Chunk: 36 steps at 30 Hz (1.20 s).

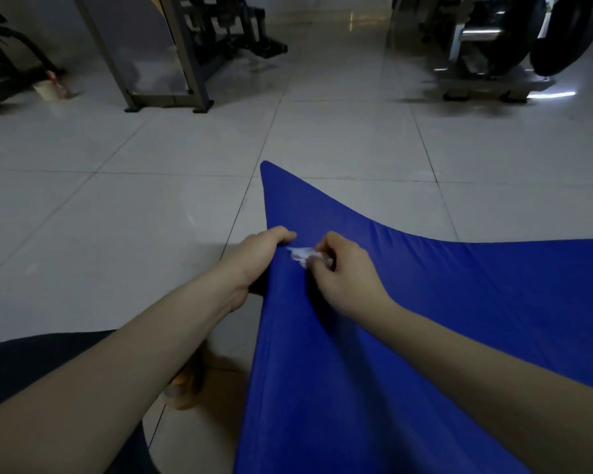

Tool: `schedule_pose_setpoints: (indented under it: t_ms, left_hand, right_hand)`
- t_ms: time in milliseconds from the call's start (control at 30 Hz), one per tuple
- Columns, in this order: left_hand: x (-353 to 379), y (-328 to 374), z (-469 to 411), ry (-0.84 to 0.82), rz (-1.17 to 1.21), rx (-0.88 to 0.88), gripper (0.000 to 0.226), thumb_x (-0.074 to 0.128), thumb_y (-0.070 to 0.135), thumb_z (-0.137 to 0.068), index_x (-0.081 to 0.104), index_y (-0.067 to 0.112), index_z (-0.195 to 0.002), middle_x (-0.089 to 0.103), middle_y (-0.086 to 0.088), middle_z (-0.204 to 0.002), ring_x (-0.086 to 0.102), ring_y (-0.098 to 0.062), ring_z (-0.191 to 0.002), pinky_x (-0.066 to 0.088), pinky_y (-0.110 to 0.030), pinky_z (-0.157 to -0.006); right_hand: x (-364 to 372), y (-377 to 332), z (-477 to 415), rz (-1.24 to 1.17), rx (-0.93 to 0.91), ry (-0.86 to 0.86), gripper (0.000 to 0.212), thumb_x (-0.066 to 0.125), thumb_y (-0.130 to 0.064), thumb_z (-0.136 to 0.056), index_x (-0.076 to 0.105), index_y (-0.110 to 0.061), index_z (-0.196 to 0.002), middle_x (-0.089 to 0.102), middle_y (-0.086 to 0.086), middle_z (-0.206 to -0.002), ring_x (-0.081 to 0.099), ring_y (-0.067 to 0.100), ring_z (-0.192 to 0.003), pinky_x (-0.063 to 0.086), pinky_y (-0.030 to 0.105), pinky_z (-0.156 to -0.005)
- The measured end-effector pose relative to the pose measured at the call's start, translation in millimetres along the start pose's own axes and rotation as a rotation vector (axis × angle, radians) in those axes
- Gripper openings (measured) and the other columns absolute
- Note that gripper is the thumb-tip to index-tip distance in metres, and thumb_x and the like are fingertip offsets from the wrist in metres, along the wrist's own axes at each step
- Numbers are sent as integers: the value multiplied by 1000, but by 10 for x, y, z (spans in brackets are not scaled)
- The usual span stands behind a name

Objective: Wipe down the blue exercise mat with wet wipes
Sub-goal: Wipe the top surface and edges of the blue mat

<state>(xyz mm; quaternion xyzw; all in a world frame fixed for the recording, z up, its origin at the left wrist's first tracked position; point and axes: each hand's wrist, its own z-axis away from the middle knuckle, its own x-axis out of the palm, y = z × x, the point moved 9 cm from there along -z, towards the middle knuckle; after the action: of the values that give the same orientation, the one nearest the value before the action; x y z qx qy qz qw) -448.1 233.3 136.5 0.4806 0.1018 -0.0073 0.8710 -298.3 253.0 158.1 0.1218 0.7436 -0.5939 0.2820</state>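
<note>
A padded blue vinyl exercise mat [408, 336] lies across the pale tiled floor [117, 206], its left edge lifted so one corner points away from the person. The left hand [254, 258] grips that raised edge, fingers curled over the top and thumb underneath. Just beside it, the right hand [343, 268] pinches a crumpled white wet wipe [302, 255] and presses it against the mat's surface near the edge. Dark metal gym machines [199, 46] stand at the far side of the floor, well apart from the mat.
</note>
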Motion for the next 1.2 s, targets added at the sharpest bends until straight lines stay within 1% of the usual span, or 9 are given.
schedule_pose_setpoints:
  t_ms: [100,333,533,633,733,833,933,1033,1200]
  left_hand:
    - [-101,13,-26,73,-17,45,33,63,39,-96,68,10,-111,75,-4,-101,71,-21,-91,55,-30,-81]
    - [-90,112,52,22,-135,139,18,58,32,-100,70,19,-105,78,4,-88,74,-15,-75,52,-25,-61]
    - [-19,148,104,-9,-231,164,15,61,28,-98,72,19,-102,77,1,-93,73,-19,-86,57,-34,-79]
    - [23,89,97,-25,-134,117,21,57,25,-96,72,10,-99,75,-6,-88,71,-20,-78,55,-34,-77]
    - [-1,52,52,-7,-2,69,20,60,26,-92,69,9,-86,69,-7,-75,65,-16,-67,51,-28,-71]
    - [30,29,30,-38,58,41,26,65,35,-93,71,14,-107,78,-7,-95,74,-26,-92,57,-42,-93]
    - [10,101,45,-32,-37,109,17,58,29,-99,66,21,-112,78,0,-98,75,-25,-93,59,-45,-91]
    - [-3,173,90,-59,-70,131,20,59,25,-98,66,20,-116,79,-1,-99,75,-25,-92,60,-42,-84]
    - [11,179,119,-103,-133,151,19,57,32,-100,65,27,-117,78,3,-100,75,-21,-90,58,-36,-73]
  right_hand:
    - [185,-450,442,-64,-197,-107,19,57,-21,-92,46,-22,-76,49,-8,-60,44,10,-53,35,28,-47]
    - [269,-749,892,206,-704,-241,12,61,-20,-81,49,-19,-81,34,-18,-75,29,6,-59,32,26,-48]
    - [-109,311,-96,114,-4,-1,14,57,-23,-95,49,-19,-84,56,-5,-73,51,15,-64,39,31,-56]
    - [-54,235,-93,40,64,17,18,57,-19,-95,48,-19,-80,57,-1,-67,48,13,-59,36,29,-51]
    - [139,-405,253,-69,-158,-71,17,57,-22,-92,47,-22,-78,51,-7,-62,44,10,-54,35,28,-48]
    - [352,-987,791,77,-560,-242,8,55,-25,-88,53,-18,-84,47,-10,-72,42,11,-59,39,30,-50]
    - [429,-1006,954,250,-798,-286,11,52,-22,-87,56,-12,-88,52,-1,-80,40,14,-61,35,31,-46]
    - [238,-774,653,276,-675,-136,11,51,-23,-87,54,-13,-90,54,-2,-83,45,14,-61,41,34,-46]
    - [-72,34,30,123,-113,48,15,53,-20,-97,43,-15,-86,55,-2,-74,50,21,-64,41,38,-56]
